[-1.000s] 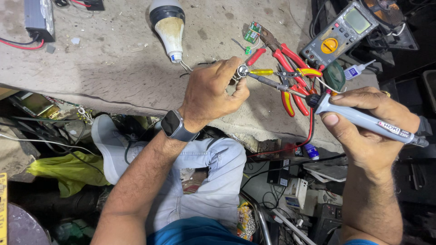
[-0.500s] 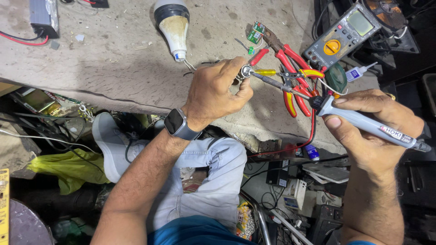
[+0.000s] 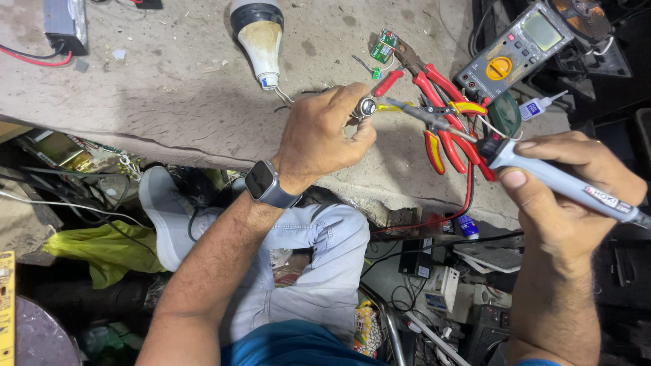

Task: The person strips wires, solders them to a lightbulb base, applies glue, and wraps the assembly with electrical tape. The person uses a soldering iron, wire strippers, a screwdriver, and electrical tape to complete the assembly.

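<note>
My left hand (image 3: 327,135) pinches a small round metal part (image 3: 367,107) above the worn workbench (image 3: 169,88). A smartwatch (image 3: 268,184) sits on that wrist. My right hand (image 3: 569,193) grips a grey soldering iron (image 3: 563,181), whose metal tip (image 3: 417,114) reaches left and touches the small part. Just behind the tip lie red and yellow pliers (image 3: 444,115).
A bulb housing with loose wires (image 3: 261,37) lies at the back of the bench, near a small green circuit board (image 3: 384,46). A grey and yellow multimeter (image 3: 519,47) and a small glue bottle (image 3: 539,106) are at the right. Clutter and cables fill the floor below.
Both hands keep their hold and stay almost still. The view has shifted slightly, so the bench items sit a little lower in the picture.
</note>
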